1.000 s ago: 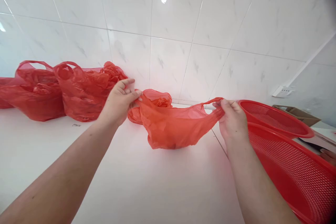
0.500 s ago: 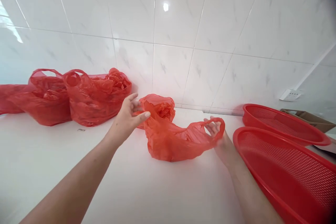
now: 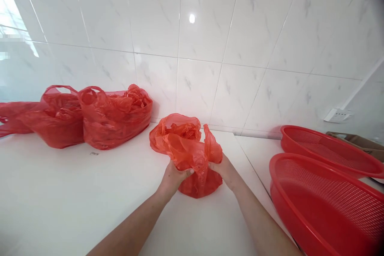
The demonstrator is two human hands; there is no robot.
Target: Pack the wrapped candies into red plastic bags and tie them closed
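Head view: held bag [image 3: 200, 186], thin red film, to the left of the near basket [image 3: 303, 172], its bottom on or just above the table [image 3: 90, 192] (contact unclear). Left hand [image 3: 173, 177] and right hand [image 3: 224, 169] each curl partway round its sides, thumbs on the film, fingers mostly hidden; a two-sided hold probably stops such limp stuff slumping. Back bag [image 3: 158, 137] lies farther left of the near basket and farther back, perhaps to leave working room
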